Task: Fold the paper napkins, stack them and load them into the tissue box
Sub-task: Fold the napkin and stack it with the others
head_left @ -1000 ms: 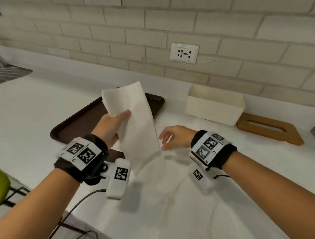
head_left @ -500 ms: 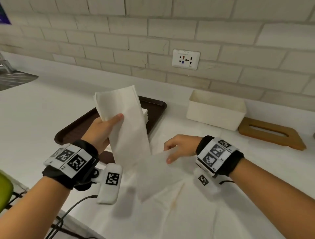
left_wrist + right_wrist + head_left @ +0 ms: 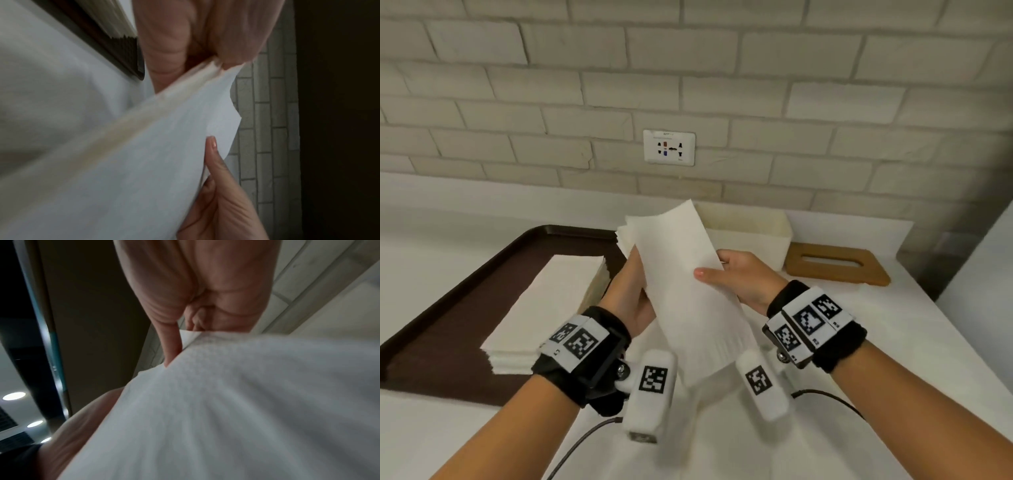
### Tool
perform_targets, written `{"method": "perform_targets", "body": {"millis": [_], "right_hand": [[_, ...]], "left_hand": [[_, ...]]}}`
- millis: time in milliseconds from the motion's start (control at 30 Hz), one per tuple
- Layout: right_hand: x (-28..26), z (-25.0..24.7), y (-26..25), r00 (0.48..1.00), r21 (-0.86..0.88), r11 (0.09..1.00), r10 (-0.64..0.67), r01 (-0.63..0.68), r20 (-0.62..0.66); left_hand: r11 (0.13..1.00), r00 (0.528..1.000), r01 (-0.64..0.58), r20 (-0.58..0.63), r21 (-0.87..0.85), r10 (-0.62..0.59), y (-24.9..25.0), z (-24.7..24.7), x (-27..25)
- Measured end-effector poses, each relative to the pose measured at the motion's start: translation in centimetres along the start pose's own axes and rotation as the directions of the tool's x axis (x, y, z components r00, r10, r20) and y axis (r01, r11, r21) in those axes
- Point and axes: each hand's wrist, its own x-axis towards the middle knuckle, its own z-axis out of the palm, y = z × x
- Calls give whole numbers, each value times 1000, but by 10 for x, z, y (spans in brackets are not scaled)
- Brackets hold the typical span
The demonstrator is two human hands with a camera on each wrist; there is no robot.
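1. checking for writing: no brand or label is showing legibly; the bands on both wrists are carrying black-and-white square code markers, and the wall socket (image 3: 669,147) is bearing small print too blurred to read.
2. the left hand (image 3: 632,291) is gripping the left edge of a folded paper napkin (image 3: 688,291), thumb lying on the near face and fingers behind it.
3. the right hand (image 3: 743,277) is pinching the napkin's right edge, thumb pressing flat on the near face, fingers hidden behind the sheet.
4. both hands are standing close together, clamped on the same napkin, which is hanging tilted in the air above the white counter (image 3: 859,342), its top leaning away toward the wall.
5. a stack of napkins (image 3: 544,301) is lying on the brown tray (image 3: 448,342) to the left of the hands.
6. the open white tissue box (image 3: 756,233) is sitting behind the held napkin against the wall, with its wooden slotted lid (image 3: 839,263) lying flat just beside it on the right.
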Motion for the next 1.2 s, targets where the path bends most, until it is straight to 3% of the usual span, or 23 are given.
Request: {"method": "perform_targets", "body": {"millis": [100,200,300,333,367,433,467,533,567,600,667,767,867,933,1067,1200], "right_hand": [[-1,-14,5,999,-35,999,15,-17,-45],[-9,-26,4,996,-122,992,5,-17,-95],[-18,-45,-7,956,-376,923,-178,80,-234],[-21,-52,-13,937,-469,875,-257,122,-236],[-24,-58,-19,932,-557,816,-307,154,-192],[-28,-69,-25,961,-652,740,-270,164,-65],[-30,-73,-26,976,-659,739,-216,140,-34],[-32,-84,-19,984,-618,779,-172,101,-56],[-34,-91,-12,978,-569,818,-176,83,-110],[-36,-99,-3,965,-480,875,-180,69,-189],[-40,-115,16,927,-262,964,-147,55,-345],[-46,-131,51,919,33,999,6,7,-393],[-45,-129,84,921,173,982,135,-75,-365],[-43,-126,101,912,217,965,214,-144,-349],[-41,-125,121,916,208,940,317,-269,-248],[-38,-128,122,919,39,930,368,-366,-140]], "left_hand": [[995,991,95,103,-27,-91,-4,11,8],[977,992,108,46,181,-118,-12,18,19],[898,998,10,57,439,-39,-17,27,32],[805,995,-54,103,591,-9,-18,33,33],[657,989,-125,149,743,19,-18,39,34],[324,962,-267,273,908,27,-21,51,38],[206,949,-306,314,929,-7,-23,56,39],[80,942,-317,324,945,-93,-25,59,44],[56,946,-290,295,955,-133,-25,56,47],[61,955,-247,253,967,-157,-25,48,51],[174,974,-143,170,974,-152,-26,29,61],[506,990,-40,103,861,-97,-36,3,75],[752,975,65,118,656,-188,-53,-4,81],[792,954,134,139,596,-267,-66,-5,83],[774,918,229,132,590,-373,-86,-12,91],[744,892,265,138,613,-431,-95,-16,97]]}}
